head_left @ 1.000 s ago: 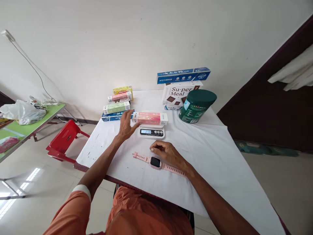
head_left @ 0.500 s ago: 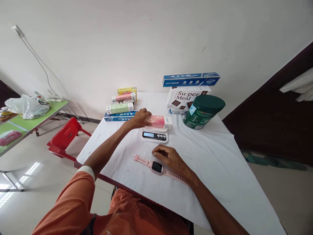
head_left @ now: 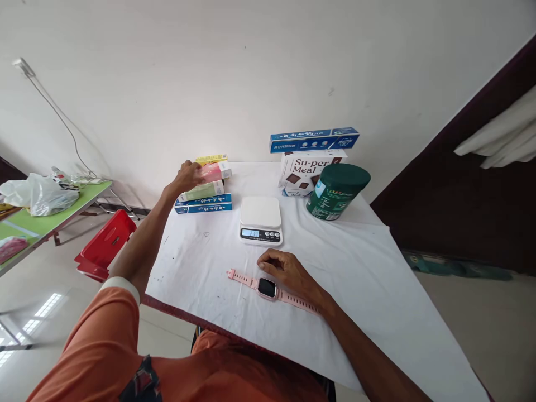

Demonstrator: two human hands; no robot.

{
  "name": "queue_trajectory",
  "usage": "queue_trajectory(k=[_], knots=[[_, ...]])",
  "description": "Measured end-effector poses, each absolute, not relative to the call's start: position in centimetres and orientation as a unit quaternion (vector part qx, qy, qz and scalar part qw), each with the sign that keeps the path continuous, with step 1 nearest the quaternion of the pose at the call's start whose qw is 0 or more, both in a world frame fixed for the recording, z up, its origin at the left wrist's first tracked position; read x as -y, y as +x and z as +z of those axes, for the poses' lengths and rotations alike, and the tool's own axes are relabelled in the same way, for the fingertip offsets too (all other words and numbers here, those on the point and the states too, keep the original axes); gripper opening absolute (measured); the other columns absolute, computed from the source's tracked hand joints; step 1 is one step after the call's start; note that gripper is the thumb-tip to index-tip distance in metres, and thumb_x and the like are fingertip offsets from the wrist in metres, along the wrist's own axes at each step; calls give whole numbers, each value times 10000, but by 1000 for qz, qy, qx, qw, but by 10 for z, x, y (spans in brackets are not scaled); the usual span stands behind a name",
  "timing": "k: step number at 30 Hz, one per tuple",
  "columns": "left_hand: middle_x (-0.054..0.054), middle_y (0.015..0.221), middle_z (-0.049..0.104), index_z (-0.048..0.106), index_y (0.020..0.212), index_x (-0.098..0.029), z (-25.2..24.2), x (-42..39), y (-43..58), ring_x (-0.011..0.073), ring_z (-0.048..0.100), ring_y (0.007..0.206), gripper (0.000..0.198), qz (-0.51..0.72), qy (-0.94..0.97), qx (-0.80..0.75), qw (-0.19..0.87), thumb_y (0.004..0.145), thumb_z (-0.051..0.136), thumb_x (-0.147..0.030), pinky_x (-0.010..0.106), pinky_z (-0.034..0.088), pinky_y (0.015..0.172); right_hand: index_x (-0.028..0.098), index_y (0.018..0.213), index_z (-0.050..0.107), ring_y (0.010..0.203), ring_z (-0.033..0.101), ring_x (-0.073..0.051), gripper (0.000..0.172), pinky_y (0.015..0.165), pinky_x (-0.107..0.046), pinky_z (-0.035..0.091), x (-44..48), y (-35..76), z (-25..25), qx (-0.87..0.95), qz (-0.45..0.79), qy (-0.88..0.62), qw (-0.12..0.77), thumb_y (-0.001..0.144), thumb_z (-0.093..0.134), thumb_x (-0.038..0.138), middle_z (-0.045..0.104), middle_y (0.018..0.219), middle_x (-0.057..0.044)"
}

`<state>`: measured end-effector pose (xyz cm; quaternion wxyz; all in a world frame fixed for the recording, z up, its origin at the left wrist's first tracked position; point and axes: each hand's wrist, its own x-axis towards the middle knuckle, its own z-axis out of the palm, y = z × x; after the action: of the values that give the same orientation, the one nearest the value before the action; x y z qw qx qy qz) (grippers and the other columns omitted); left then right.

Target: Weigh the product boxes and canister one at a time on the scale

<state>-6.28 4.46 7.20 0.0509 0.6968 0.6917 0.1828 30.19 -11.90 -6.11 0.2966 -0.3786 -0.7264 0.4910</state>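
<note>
My left hand (head_left: pixel 187 175) reaches to the far left of the white table (head_left: pixel 360 262) and grips a pink box (head_left: pixel 214 171) over the stack of boxes there. Below it lie a green box (head_left: pixel 204 190) and two blue boxes (head_left: pixel 203 204); a yellow box (head_left: pixel 210 159) shows behind. My right hand (head_left: pixel 288 269) rests on the table, fingers curled, beside a pink smartwatch (head_left: pixel 267 287). A white kitchen scale (head_left: pixel 261 220) stands in the middle with its platform bare and its display lit.
A dark green canister (head_left: pixel 337 190) leans by a "Su-per Meal" box (head_left: pixel 309 168) with a long blue box (head_left: pixel 314 139) on top. A red plastic chair (head_left: pixel 104 245) and a green side table (head_left: pixel 50 215) with a plastic bag (head_left: pixel 37 193) stand at left.
My left hand closed on the pink box lying on the scale, lifted it off and carried it left to the box stack. The right hand stayed by the watch.
</note>
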Motion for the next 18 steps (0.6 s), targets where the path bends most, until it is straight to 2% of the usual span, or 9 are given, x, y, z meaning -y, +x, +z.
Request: queue_trajectory(k=[5,10,14,18], knots=[[142,1283,568,653,1203,-205,58,-60,-75,359,508,1294,465,134,668,-729,58,774,735,-363,490,422,1101,192,847,717,783,634,-197,201,733,-331,482,119,302,-59,720,496,-379,302,917,634,362,726,841,-39],[154,1369,570,638,1285,-230,54,-68,-77,374,475,1355,485,121,669,-732,37,838,669,-417,525,405,1128,191,828,717,775,626,-183,167,731,-316,477,118,301,-58,717,499,-377,309,897,638,321,727,838,-30],[137,1351,604,624,1300,-262,56,-69,-76,379,478,1365,482,98,682,-725,19,846,665,-419,554,400,1148,190,811,720,744,609,-168,139,714,-304,469,117,301,-57,710,505,-376,316,870,661,301,714,812,-21],[191,1420,554,557,1404,-247,64,-66,-53,425,453,1402,615,139,692,-708,-11,846,710,-455,621,400,1143,189,803,724,729,593,-157,124,699,-294,453,115,301,-58,708,509,-366,324,859,666,284,708,798,-12]])
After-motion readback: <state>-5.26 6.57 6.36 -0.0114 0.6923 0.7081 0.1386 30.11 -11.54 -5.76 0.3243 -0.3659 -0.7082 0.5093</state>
